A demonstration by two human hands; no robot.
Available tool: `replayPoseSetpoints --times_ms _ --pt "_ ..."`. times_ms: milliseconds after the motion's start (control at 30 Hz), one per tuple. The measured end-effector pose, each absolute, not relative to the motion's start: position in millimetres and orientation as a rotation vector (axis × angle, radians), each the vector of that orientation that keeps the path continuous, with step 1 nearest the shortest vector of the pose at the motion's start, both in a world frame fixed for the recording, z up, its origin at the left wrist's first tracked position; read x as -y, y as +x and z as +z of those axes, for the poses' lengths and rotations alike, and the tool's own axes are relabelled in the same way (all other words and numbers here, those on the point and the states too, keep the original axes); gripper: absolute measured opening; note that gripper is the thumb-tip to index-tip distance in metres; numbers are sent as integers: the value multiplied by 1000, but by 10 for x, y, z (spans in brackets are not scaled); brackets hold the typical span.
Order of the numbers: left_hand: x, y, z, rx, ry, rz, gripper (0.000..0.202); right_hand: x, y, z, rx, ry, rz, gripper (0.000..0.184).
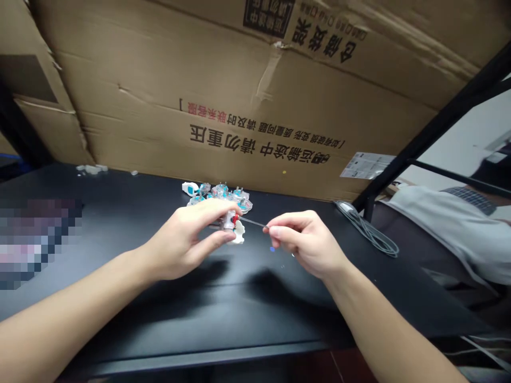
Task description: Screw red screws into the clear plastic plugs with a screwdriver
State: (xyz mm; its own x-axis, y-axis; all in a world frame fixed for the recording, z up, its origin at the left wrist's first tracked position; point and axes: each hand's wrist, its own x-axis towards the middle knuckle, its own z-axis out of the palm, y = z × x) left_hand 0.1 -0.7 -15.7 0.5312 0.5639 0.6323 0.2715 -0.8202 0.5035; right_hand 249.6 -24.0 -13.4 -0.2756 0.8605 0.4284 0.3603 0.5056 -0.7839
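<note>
My left hand (191,236) is closed around a small clear and white plastic part (232,226) with a red tip, held just above the black table (239,303). My right hand (301,239) pinches the end of a thin grey rod (253,222) whose other end meets the red tip of that part. The two hands are level, a short gap apart. Behind them on the table lies a small pile of several similar clear, white and teal parts (219,194).
A large brown cardboard box (247,90) with printed characters stands along the table's back edge. A grey cable (369,231) lies at the right beside a black metal post (423,138). Small white bits (91,169) lie at the back left. A person's grey sleeve (451,229) is at the far right.
</note>
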Motion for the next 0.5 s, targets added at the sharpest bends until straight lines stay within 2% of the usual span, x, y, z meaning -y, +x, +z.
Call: replayPoseSetpoints --times_ms 67,167,233,300,367,500 --pt "2 3 -160 -695 2459 1170 26 189 2507 -141 1922 -1015 670 17" --pt "5 61 -163 -718 2202 1071 25 166 2527 -173 2008 -915 65 12" --pt "14 107 -160 -701 2005 1009 28 194 2534 -189 2019 -808 -372 16" --pt "23 134 -152 -698 1928 981 30 241 2531 -184 2036 -750 -607 18" --pt "27 129 -146 -721 1992 995 29 281 2516 -156 2050 -790 -514 16" --pt "9 59 -155 -728 2351 1050 26 280 2484 -90 2046 -1024 328 16"
